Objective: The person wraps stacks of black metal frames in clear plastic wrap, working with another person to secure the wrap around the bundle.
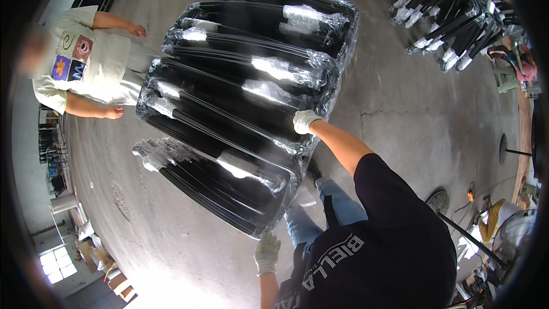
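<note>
In front of me stands a row of black curved frames or tubes (229, 109), bundled with clear plastic film that shines along their ends. My right hand (306, 121), in a white knitted glove, rests on the near right edge of the bundles, its fingers curled over the wrapped frames. At the lowest corner of the nearest bundle (229, 194) is my left hand (267, 253), also gloved. Its fingers are apart and hold nothing; whether the fingertips touch the film I cannot tell.
Another person (91, 63) in a light printed T-shirt stands beyond the bundles on the left, both arms lowered. More film-wrapped black frames (452, 17) stand at the upper right. A round-based stand (438, 201) is on the concrete floor to the right. Cardboard boxes (119, 283) lie lower left.
</note>
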The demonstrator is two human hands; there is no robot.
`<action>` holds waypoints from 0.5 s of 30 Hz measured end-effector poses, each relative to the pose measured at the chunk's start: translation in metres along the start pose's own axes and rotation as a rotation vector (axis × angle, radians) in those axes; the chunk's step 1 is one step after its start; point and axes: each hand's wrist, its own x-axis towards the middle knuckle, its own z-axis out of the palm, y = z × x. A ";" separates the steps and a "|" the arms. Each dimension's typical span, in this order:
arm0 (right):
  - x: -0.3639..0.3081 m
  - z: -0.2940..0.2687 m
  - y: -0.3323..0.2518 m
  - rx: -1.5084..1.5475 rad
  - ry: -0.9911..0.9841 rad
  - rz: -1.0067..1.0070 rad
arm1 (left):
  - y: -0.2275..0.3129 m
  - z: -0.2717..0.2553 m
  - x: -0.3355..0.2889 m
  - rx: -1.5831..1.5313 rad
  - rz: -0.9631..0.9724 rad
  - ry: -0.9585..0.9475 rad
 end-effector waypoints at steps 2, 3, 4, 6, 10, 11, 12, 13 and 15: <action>0.000 -0.003 -0.001 0.054 -0.021 0.062 | -0.001 0.002 0.000 0.017 0.004 0.004; 0.011 0.007 0.000 0.049 -0.013 0.081 | -0.003 -0.008 0.006 0.211 0.101 -0.083; 0.015 0.011 -0.003 0.164 -0.046 0.141 | -0.006 -0.027 0.015 0.399 0.204 -0.169; 0.018 0.026 -0.009 0.059 -0.166 0.056 | -0.008 -0.049 0.026 0.559 0.252 -0.300; 0.041 0.069 -0.020 -0.017 -0.163 0.300 | 0.004 0.008 0.007 0.280 -0.023 -0.262; 0.044 0.071 -0.021 0.013 -0.141 0.314 | 0.007 0.031 -0.006 0.155 -0.091 -0.183; 0.045 0.070 -0.024 0.041 -0.115 0.325 | 0.006 0.020 -0.003 0.101 -0.075 -0.149; 0.046 0.068 -0.024 0.069 -0.087 0.339 | 0.005 0.003 0.007 0.049 -0.060 -0.117; 0.043 0.062 -0.019 0.214 -0.063 0.329 | 0.007 -0.006 0.014 0.016 -0.049 -0.071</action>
